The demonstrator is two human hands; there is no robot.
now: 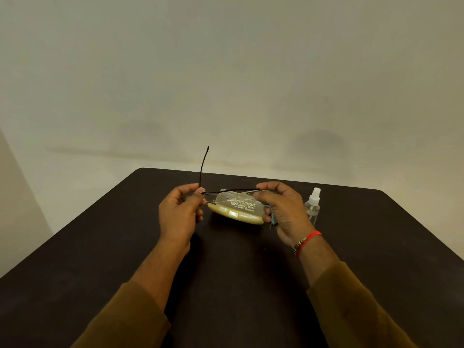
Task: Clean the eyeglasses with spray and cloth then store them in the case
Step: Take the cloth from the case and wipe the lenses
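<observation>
Dark brown desk under everything, pale wall behind; cream-yellow case lying on it as the landmark, gold lettering on its clear upper face.

Held just above the case, thin rimless eyeglasses with black temples; one temple unfolded and pointing up and away at the left of the case, the other folded across the top of the lenses.

Left of the case, left hand, fingers pinched on the hinge end of the eyeglasses where the raised temple starts; remaining fingers curled loosely.

Right of the case, right hand, fingers clenched on the other end of the frame; tucked in the same palm, a pale blue cloth, only a small corner showing below the hand, touching or just over the right end of the case, cannot tell which.

Further right of the case, beyond the right hand, clear spray bottle with white nozzle, upright on the desk, apart from the case.

On the right wrist, red thread and beaded bracelet; brown sleeves on both forearms, nearer than the case.
</observation>
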